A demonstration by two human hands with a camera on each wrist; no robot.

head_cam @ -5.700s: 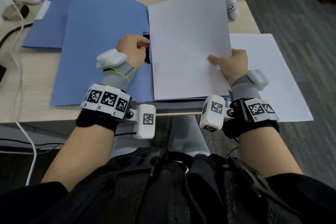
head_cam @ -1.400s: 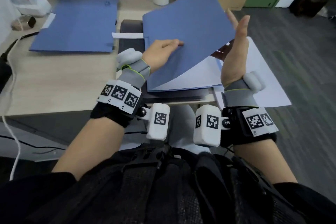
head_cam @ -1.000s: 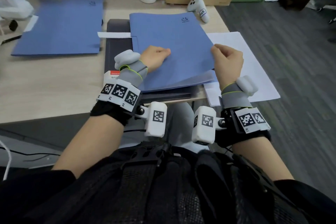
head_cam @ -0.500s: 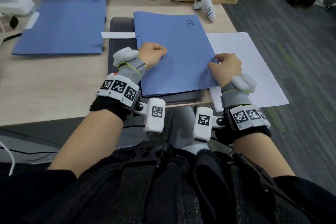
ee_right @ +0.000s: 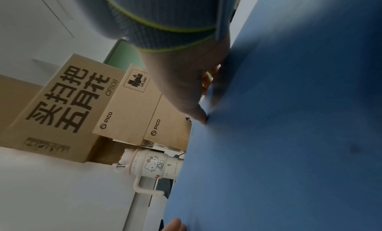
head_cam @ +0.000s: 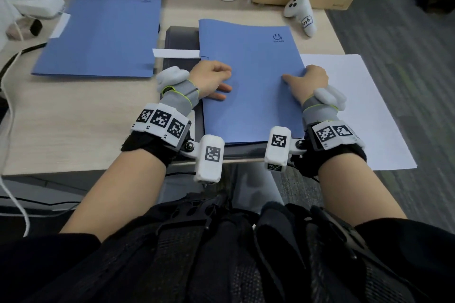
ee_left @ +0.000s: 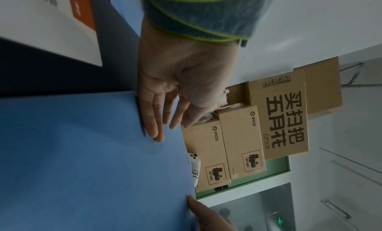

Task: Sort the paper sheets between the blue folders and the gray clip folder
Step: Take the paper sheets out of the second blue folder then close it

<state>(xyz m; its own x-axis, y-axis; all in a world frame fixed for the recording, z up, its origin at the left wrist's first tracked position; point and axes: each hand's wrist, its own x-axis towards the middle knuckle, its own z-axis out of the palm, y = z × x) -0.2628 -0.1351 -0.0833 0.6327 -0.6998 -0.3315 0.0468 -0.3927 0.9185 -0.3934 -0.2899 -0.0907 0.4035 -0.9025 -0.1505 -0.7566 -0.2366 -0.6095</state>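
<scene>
I see both forearms reaching forward toward twelve o'clock, wrists banded and level with each other. My left hand [head_cam: 211,79] lies palm down, its fingers [ee_left: 153,120] straight and flat, pointing toward three o'clock. My right hand [head_cam: 311,80] is knuckles up, fingers curled under, thumb stretched toward nine o'clock.

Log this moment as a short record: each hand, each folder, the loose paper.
left hand: flat fingers pressing the near folder's left edge
right hand: gripping the near folder's right edge, thumb on the cover
near folder: blue, closed, lying on the gray folder
gray folder: under the near folder, mostly covered
far folder: blue, closed, apart at the left
paper: white, right of the near folder
</scene>
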